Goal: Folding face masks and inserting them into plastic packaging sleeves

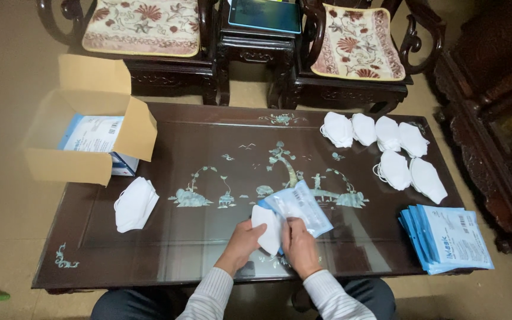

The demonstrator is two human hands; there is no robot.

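My left hand (243,241) grips the lower edge of a folded white face mask (267,228) near the table's front edge. My right hand (299,244) holds the same mask together with a clear blue pouch (299,206), and the mask's upper part sits inside the pouch mouth. Both hands touch each other over the dark glass-topped table (167,249).
A pile of white masks (134,204) lies at the left. Several more masks (386,148) are spread at the back right. A stack of blue pouches (448,238) rests at the right edge. An open cardboard box (87,127) stands back left. Carved chairs (357,53) stand behind.
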